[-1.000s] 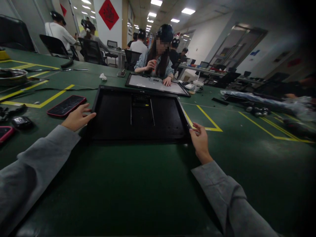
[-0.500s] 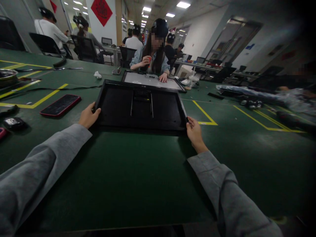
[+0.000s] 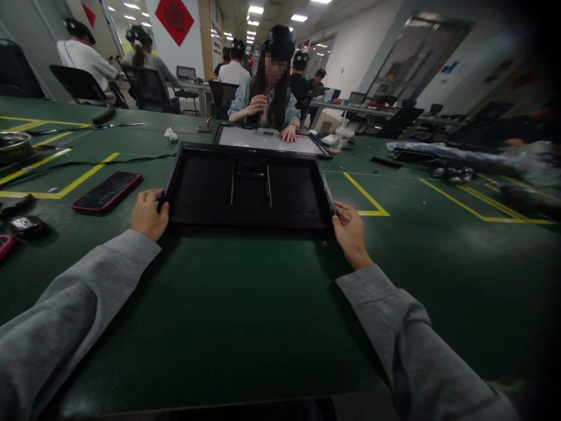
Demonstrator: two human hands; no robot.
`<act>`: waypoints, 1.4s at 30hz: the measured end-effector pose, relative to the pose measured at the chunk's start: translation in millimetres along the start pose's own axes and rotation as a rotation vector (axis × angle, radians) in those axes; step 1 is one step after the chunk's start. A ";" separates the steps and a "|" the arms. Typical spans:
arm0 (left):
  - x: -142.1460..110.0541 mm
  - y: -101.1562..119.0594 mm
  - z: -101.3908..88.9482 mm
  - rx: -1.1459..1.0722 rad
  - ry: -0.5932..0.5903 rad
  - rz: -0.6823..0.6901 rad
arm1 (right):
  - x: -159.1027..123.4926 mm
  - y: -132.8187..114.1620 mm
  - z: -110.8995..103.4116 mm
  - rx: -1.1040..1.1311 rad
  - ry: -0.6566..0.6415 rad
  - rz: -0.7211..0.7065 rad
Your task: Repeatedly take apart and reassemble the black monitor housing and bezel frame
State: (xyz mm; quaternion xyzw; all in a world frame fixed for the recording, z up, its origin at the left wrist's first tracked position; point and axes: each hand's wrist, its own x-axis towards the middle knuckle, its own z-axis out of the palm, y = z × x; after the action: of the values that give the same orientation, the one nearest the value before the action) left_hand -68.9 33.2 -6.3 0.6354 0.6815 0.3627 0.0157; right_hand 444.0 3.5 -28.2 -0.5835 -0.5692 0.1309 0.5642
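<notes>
A black monitor back cover (image 3: 199,187), hollow side up with two metal strips in its middle, is in front of me on the green table (image 3: 245,316). My left hand (image 3: 150,215) grips its left rim, thumb toward the inside. On the opposite rim, near the front corner, the fingers of my right hand (image 3: 349,231) are closed round the edge. Just behind the cover lies a grey display panel (image 3: 245,139) in a black frame. The undersides of the cover's rims, where my fingertips reach, are hidden.
A red-edged phone (image 3: 107,192) lies left of the cover, with a black mouse-like object (image 3: 28,227) further left. Across the table a co-worker (image 3: 267,99) rests one hand on the panel. Plastic-wrapped parts (image 3: 460,153) lie at the right.
My left hand has shifted slightly left and down along the cover's rim. The view has tilted a little. The co-worker's raised hand has moved slightly, and both my hands stay on the cover.
</notes>
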 end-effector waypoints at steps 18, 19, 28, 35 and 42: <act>1.4 -4.8 2.6 -0.008 -0.103 -0.081 | 1.7 24.3 1.8 -0.043 0.029 0.152; 2.2 -5.8 2.6 -0.008 -0.112 -0.078 | 1.6 25.0 1.6 -0.059 0.023 0.150; 4.1 -7.2 3.6 -0.015 -0.109 -0.012 | 0.2 19.7 0.7 -0.096 0.022 0.095; 3.6 -8.1 5.9 -0.031 -0.127 -0.037 | 3.6 27.5 -1.9 -0.141 -0.002 0.063; 4.0 -6.4 1.0 -0.103 -0.115 -0.200 | 3.5 29.4 -2.5 -0.189 0.029 0.058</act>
State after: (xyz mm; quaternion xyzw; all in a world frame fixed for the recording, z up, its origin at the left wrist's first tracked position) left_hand -74.7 37.7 -8.5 0.5825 0.7199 0.3567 0.1236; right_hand 462.2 13.4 -49.3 -0.6524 -0.5536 0.0843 0.5107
